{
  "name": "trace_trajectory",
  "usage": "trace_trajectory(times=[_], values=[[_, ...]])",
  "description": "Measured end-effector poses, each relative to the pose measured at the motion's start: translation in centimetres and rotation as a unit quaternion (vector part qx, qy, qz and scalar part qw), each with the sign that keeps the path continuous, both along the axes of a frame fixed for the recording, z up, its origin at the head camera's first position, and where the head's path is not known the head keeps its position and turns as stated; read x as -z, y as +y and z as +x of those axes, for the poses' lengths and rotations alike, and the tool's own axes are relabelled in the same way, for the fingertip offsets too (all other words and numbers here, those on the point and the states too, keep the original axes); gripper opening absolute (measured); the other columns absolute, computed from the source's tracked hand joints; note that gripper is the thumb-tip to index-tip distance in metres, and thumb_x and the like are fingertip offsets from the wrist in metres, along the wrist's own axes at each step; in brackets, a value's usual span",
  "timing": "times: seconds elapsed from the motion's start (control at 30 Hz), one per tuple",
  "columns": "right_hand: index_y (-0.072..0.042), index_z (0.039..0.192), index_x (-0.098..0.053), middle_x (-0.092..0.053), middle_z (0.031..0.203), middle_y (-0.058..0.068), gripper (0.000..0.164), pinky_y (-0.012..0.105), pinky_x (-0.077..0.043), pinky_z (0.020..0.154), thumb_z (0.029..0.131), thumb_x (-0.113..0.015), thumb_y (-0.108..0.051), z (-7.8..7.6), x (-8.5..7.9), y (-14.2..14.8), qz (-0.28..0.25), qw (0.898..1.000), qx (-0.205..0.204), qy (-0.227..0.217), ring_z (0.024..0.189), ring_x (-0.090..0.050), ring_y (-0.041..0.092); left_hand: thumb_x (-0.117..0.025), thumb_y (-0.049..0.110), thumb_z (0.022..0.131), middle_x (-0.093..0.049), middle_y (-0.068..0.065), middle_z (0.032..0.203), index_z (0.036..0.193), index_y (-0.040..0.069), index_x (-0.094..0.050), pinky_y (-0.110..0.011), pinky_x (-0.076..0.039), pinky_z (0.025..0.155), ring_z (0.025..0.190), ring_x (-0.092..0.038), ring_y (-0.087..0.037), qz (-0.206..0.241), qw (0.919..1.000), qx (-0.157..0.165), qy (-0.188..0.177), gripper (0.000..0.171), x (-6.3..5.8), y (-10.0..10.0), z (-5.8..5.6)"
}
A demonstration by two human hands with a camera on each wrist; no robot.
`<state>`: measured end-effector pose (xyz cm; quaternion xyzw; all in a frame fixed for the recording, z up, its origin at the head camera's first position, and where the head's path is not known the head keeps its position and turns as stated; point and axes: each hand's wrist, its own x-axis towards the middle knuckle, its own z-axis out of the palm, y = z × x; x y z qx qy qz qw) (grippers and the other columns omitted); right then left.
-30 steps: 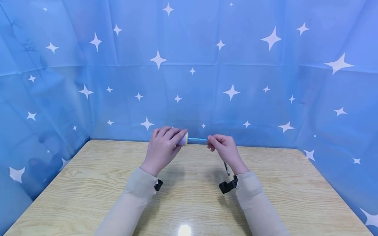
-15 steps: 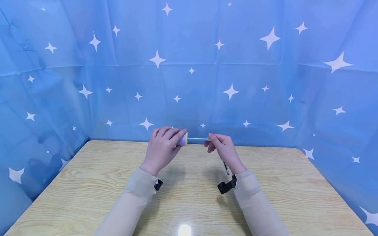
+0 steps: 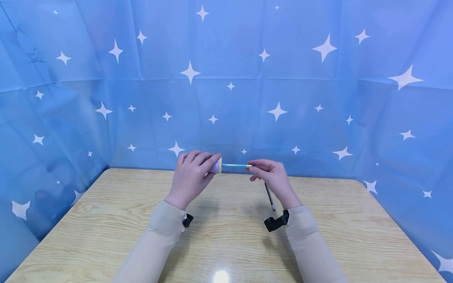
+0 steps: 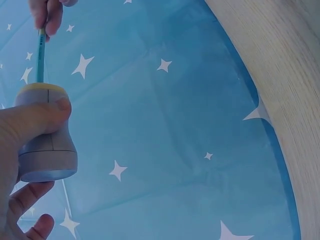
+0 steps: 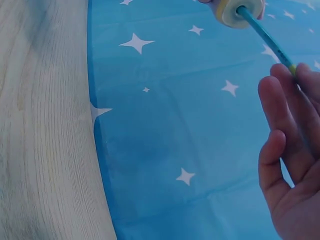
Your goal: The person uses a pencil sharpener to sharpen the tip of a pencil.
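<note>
My left hand [image 3: 191,177] grips a small lavender pencil sharpener [image 4: 47,142], waisted in shape with a yellow rim, held sideways above the far part of the table. From the round hole in its end a blue pencil [image 3: 233,165] sticks out to the right. With thumb and fingertips my right hand [image 3: 276,177] pinches the pencil's yellow end; its other fingers are loosely bent, as the right wrist view shows. The tip inside the sharpener [image 5: 240,10] is hidden. Below the right hand, a dark pencil [image 3: 270,197] lies on the table, apart from the fingers.
A light wood-grain table [image 3: 226,236] spans the foreground. Behind it and at both sides hangs a blue curtain [image 3: 226,98] with white stars. A black wrist camera mount [image 3: 276,222] juts inward from the right sleeve.
The right thumb and fingertips have shifted on the pencil's end, leaving more of its yellow end showing. Both hands moved slightly apart, and more of the dark pencil shows.
</note>
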<state>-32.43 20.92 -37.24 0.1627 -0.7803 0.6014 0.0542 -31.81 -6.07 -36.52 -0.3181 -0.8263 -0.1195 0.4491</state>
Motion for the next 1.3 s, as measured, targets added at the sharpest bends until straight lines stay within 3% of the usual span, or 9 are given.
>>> trace_trajectory(times=[0.3, 0.83, 1.17, 1.3], values=[[-0.007, 0.119, -0.069, -0.072, 0.104, 0.009, 0.031, 0.047, -0.042, 0.099, 0.092, -0.068, -0.024, 0.4, -0.4, -0.3, 0.005, 1.0, 0.001, -0.005, 0.085, -0.069, 0.029, -0.08, 0.013, 0.078, -0.067, 0.001, 0.111, 0.124, 0.021, -0.069, -0.045, -0.04, 0.086, 0.105, -0.057, -0.023, 0.0, 1.0, 0.0, -0.008, 0.048, 0.0, 0.0, 0.1], [-0.003, 0.099, -0.072, -0.074, 0.085, 0.004, 0.032, 0.044, -0.047, 0.094, 0.096, -0.061, -0.033, 0.3, 0.1, -0.8, 0.037, 0.998, 0.027, 0.032, 0.082, -0.069, 0.02, -0.081, 0.013, 0.076, -0.068, 0.0, 0.11, 0.121, 0.02, -0.07, -0.046, -0.041, 0.085, 0.104, -0.058, -0.025, 0.001, 0.9999, 0.007, 0.011, 0.048, 0.0, 0.3, 0.1], [-0.003, 0.076, -0.068, -0.068, 0.067, 0.01, 0.044, 0.04, -0.05, 0.082, 0.1, -0.053, -0.038, 0.2, 0.4, -1.1, -0.005, 0.999, 0.038, 0.021, 0.069, -0.066, 0.027, -0.083, 0.015, 0.075, -0.067, -0.001, 0.11, 0.123, 0.02, -0.069, -0.044, -0.042, 0.084, 0.104, -0.058, -0.025, -0.009, 0.9998, 0.003, 0.016, 0.05, 0.0, 0.7, 0.2], [-0.001, 0.082, -0.069, -0.067, 0.07, 0.013, 0.043, 0.04, -0.051, 0.079, 0.1, -0.053, -0.035, 0.0, 0.6, -1.3, -0.015, 0.999, 0.03, 0.023, 0.069, -0.064, 0.033, -0.084, 0.016, 0.074, -0.068, -0.001, 0.11, 0.123, 0.02, -0.069, -0.044, -0.042, 0.085, 0.104, -0.058, -0.025, -0.01, 0.9998, 0.004, 0.015, 0.051, 0.1, 0.8, 0.2]])
